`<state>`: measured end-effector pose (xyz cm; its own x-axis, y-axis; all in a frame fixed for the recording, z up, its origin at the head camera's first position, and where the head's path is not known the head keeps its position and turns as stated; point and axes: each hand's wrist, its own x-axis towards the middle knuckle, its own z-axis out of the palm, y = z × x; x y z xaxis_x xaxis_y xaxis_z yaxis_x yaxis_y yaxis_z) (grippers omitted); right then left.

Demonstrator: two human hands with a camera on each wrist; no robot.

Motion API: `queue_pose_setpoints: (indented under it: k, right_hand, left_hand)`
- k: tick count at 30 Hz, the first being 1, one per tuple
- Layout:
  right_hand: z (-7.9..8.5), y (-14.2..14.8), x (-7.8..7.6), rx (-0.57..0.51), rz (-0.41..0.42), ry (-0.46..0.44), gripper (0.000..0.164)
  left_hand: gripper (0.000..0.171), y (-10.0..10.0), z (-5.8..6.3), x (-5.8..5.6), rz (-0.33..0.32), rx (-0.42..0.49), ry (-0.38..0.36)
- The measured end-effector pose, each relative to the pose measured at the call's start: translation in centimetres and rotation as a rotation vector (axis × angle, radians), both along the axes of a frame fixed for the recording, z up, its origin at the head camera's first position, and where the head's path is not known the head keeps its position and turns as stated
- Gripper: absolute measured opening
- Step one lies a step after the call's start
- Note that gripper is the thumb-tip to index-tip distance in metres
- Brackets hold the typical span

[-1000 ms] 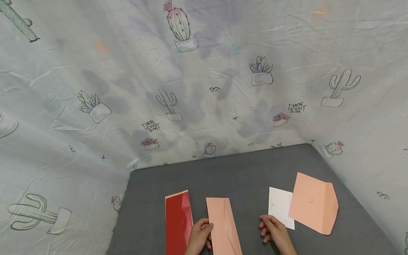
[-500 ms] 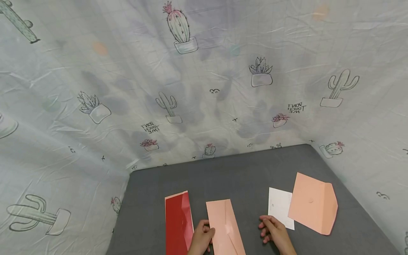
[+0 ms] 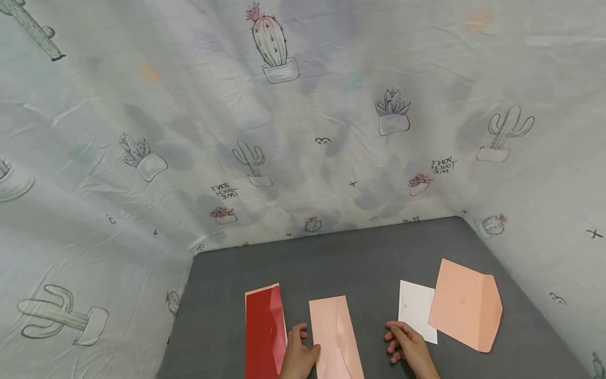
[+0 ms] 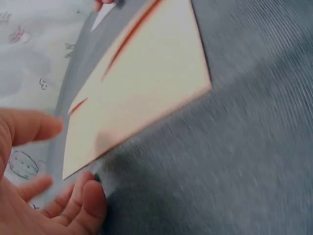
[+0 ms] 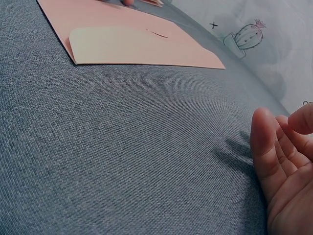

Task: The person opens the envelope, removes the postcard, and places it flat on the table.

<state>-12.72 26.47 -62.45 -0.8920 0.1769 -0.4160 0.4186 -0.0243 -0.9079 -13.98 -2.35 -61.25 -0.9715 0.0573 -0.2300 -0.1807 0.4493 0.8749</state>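
Note:
A long pink envelope lies on the grey table, its flap seam facing up. Beside its left edge is my left hand, between it and a long red piece with a pink border. The left wrist view shows the thumb and fingers of that left hand spread apart, with nothing gripped near the envelope. To the right, my right hand rests with loosely bent fingers, holding nothing. In the right wrist view a bare stretch of cloth separates the right hand from the envelope.
A white card lies just beyond my right hand, its right side under a wider pink envelope with its flap out. The grey tabletop meets a cactus-print curtain at the back and both sides.
My left hand has let go of the long pink envelope and its fingers have spread. The envelope has shifted slightly right and now lies flat. The right hand has stayed in place.

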Motion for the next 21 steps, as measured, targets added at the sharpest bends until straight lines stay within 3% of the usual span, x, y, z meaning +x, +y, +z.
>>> queue_pose_setpoints:
  k: [4, 7, 10, 15, 18, 21]
  right_hand:
    - [-0.1, 0.2, -0.3, 0.004, 0.008, 0.002, 0.034]
    - [0.1, 0.3, -0.6, 0.002, 0.012, 0.006, 0.034]
    - [0.1, 0.2, -0.6, -0.003, 0.015, 0.005, 0.034]
    - [0.1, 0.0, -0.6, -0.003, 0.017, -0.002, 0.034]
    - [0.1, -0.2, -0.6, 0.023, 0.01, 0.001, 0.032]
    - [0.1, -0.5, -0.5, 0.053, 0.002, 0.0, 0.029]
  left_hand:
    - [0.061, 0.1, -0.2, 0.4, -0.163, -0.216, 0.171]
    - [0.064, 0.1, -0.8, 0.5, -0.296, -0.292, 0.248]
    - [0.069, -0.1, -1.7, 0.5, -0.373, -0.325, 0.264]
    - [0.078, -0.5, -3.3, 0.4, -0.451, -0.422, 0.232]
    - [0.083, -0.7, -3.3, 0.2, -0.491, -0.474, 0.216]
    - [0.086, -0.7, -2.5, 0.3, -0.511, -0.459, 0.224]
